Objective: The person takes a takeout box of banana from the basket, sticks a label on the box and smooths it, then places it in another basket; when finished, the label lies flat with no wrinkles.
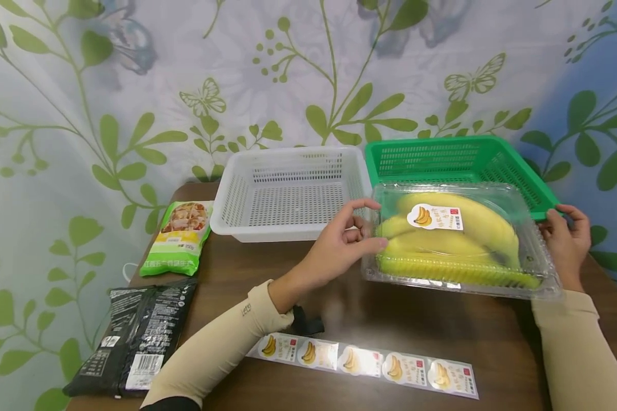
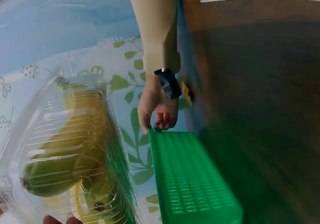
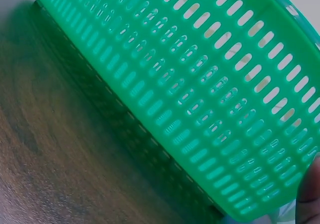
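Note:
A clear plastic clamshell box (image 1: pixel 535 260) of yellow bananas (image 1: pixel 457 245) is held up in front of the green basket (image 1: pixel 421 154), hiding its near side in the head view. On the lid is a white banana sticker (image 1: pixel 435 217). My left hand (image 1: pixel 339 242) grips the box by its left end, thumb in front. With my right hand (image 1: pixel 568 237) I pinch the green basket's right rim. The left wrist view shows greenish banana tips (image 2: pixel 52 179) through the box, and the right hand (image 2: pixel 159 106) at the basket's corner. Slotted basket wall (image 3: pixel 175 84) fills most of the right wrist view.
A white basket (image 1: pixel 226 231) stands left of the green one. Farther left lie a green food packet (image 1: pixel 175 240) and a black packet (image 1: pixel 139 337). A strip of banana stickers (image 1: pixel 365 362) lies along the front of the brown table (image 1: pixel 391 319). Patterned cloth hangs behind.

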Available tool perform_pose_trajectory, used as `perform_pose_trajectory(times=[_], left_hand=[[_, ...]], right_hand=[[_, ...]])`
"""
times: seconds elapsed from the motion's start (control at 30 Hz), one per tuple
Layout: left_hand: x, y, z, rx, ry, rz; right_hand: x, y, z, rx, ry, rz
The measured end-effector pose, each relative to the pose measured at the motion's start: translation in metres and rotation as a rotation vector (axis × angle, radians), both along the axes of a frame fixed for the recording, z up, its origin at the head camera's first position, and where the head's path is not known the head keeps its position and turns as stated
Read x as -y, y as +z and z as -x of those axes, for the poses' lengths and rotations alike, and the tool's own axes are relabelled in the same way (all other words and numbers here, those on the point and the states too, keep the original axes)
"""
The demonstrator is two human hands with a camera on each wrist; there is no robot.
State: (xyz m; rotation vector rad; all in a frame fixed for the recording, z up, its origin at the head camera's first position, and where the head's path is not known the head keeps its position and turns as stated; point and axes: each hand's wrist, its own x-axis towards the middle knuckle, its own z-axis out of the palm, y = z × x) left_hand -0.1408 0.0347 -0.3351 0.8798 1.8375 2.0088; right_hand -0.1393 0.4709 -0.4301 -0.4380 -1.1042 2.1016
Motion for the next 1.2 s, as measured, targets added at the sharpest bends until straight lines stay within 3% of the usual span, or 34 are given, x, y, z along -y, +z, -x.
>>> perform_pose_trajectory(times=[0.07, 0.3, 0.67, 0.93, 1.2], left_hand=[[-0.004, 0.002, 0.006, -0.001, 0.013, -0.010], [-0.023, 0.010, 0.038, -0.025, 0.084, 0.016], [-0.064, 0.012, 0.074, -0.061, 0.161, 0.180], [-0.096, 0.009, 0.103, 0.005, 0.228, 0.271], [-0.115, 0.001, 0.119, 0.052, 0.264, 0.411]], right_hand=[[0.001, -0.001, 0.000, 0.007, -0.003, -0.008], [0.007, -0.008, 0.000, -0.157, 0.103, 0.102], [0.004, -0.001, -0.001, -0.133, 0.185, 0.113], [0.002, -0.005, -0.009, -0.150, 0.178, 0.116], [0.001, -0.003, -0.007, -0.155, 0.196, 0.071]])
